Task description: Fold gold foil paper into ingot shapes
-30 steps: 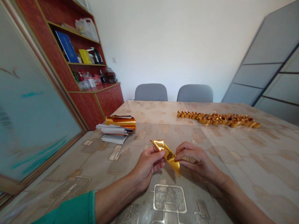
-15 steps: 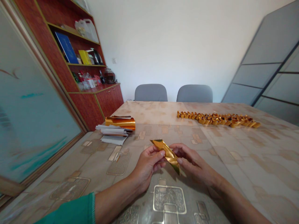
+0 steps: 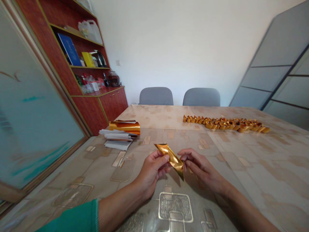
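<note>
A folded strip of shiny gold foil paper (image 3: pixel 174 158) with pointed ends is held above the table, slanting from upper left to lower right. My left hand (image 3: pixel 154 170) is closed on its left part, thumb on top and fingers underneath. At the strip's right edge, my right hand (image 3: pixel 201 167) pinches with thumb and forefinger, its other fingers curled. The undersides of the foil and some fingertips are hidden.
The patterned tablecloth (image 3: pixel 135 196) covers the table. A stack of gold foil sheets (image 3: pixel 125 127) with white-backed papers (image 3: pixel 117 144) lies at left. Rows of folded gold foil pieces (image 3: pixel 224 124) stand at far right. Two grey chairs (image 3: pixel 156 96) are beyond the far edge.
My right thumb has slid off the foil's face to its right edge, where thumb and forefinger now come together. The strip has tilted slightly; my left hand has hardly moved.
</note>
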`<state>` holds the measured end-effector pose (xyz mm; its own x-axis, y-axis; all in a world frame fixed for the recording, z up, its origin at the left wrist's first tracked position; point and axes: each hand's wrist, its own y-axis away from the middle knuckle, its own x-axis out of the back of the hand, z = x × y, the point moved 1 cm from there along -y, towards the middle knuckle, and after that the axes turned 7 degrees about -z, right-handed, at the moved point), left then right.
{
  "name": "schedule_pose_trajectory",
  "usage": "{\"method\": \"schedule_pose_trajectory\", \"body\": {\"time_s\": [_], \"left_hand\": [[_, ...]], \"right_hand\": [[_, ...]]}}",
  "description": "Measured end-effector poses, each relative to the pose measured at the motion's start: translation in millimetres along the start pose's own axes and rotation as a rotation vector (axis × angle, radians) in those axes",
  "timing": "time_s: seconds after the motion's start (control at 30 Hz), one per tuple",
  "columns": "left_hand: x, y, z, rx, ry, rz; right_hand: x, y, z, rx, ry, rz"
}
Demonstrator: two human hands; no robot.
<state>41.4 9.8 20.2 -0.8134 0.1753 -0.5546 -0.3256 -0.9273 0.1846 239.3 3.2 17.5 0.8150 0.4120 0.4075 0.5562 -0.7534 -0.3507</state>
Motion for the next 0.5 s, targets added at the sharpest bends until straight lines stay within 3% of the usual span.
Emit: {"method": "schedule_pose_trajectory", "body": {"time_s": [0.23,0.5], "left_hand": [[1.2,1.4,-4.5,0.087,0.035,-0.015],[-1.8,4.5,-3.7,0.010,-0.080,-0.015]], "right_hand": [[0.6,-5.8,-3.9,0.108,0.171,-0.083],[6.8,-7.8,-3.7,0.176,0.121,-0.088]]}}
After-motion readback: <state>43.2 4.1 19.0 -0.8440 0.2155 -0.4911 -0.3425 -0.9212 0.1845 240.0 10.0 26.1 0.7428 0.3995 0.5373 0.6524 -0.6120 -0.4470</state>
